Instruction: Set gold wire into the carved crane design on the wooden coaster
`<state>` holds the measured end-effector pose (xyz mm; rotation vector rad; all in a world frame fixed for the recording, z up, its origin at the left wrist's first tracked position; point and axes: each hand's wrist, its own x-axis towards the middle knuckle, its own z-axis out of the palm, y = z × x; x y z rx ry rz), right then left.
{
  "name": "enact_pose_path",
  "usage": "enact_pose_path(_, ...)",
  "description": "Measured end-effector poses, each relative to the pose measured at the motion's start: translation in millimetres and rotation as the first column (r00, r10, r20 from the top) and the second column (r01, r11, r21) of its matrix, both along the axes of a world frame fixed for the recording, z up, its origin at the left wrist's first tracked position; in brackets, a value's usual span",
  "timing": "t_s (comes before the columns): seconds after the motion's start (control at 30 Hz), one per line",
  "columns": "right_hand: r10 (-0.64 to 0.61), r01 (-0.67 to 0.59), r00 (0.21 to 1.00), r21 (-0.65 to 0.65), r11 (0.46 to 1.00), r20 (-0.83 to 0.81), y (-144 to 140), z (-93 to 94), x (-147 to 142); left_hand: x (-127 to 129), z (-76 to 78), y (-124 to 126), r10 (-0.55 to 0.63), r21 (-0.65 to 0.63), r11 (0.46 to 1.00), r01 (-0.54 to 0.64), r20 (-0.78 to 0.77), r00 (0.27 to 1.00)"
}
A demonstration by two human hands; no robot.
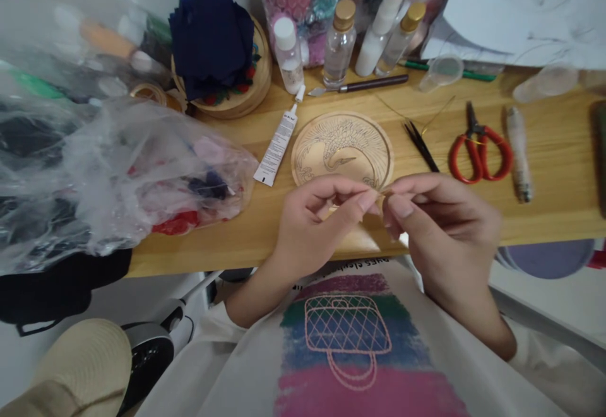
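My left hand (317, 224) and my right hand (440, 234) meet above the table's front edge, thumb and forefinger of each pinched together. Between the fingertips runs a bit of thin gold wire (382, 193), mostly hidden by the fingers. Just beyond them lies a round wooden plaque (343, 146) with a bird drawn in fine lines; my fingers cover its near rim. Black tweezers (420, 144) lie right of the plaque, close to loose gold wire (428, 125). Red-handled pliers (480, 146) rest farther right.
Left of the plaque is a white glue tube (277, 146). A craft knife (364, 85) lies behind it, before several bottles (339, 41). Dark blue fabric (213, 45) sits on a round wooden box (258, 82). A plastic bag (142, 171) fills the left; a patterned stick (519, 152) lies right.
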<state>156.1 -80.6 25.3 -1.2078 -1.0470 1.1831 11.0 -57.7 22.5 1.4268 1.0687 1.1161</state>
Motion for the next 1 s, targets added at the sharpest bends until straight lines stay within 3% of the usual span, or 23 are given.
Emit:
enact_pose_path(0.27,-0.044,0.047,0.993,-0.029,0.998,0.109,2.4,1.5,3.3,1.5,1.7,-2.9,0.099,0.146,0.986,-0.075,-0.164,0.981)
enact_pose_path(0.47,-0.046,0.049,0.994,-0.032,0.998,0.098,1.9,-0.4,3.4,2.2,4.4,-4.2,0.155,0.29,0.954,-0.071,-0.279,0.948)
enact_pose_path(0.73,-0.038,0.041,0.999,-0.068,0.997,0.036,4.6,-2.6,2.9,0.6,3.4,-6.2,0.301,0.571,0.819,0.05,-0.503,0.81)
enact_pose_path(0.83,-0.048,0.049,0.999,-0.071,0.996,0.012,5.8,-2.4,2.4,1.2,3.6,-5.7,0.323,0.597,0.798,0.074,-0.529,0.785)
enact_pose_path(1.0,-0.068,0.067,0.998,-0.072,0.995,-0.008,5.8,-2.7,1.4,3.1,3.0,-4.9,0.311,0.583,0.81,0.058,-0.512,0.801)
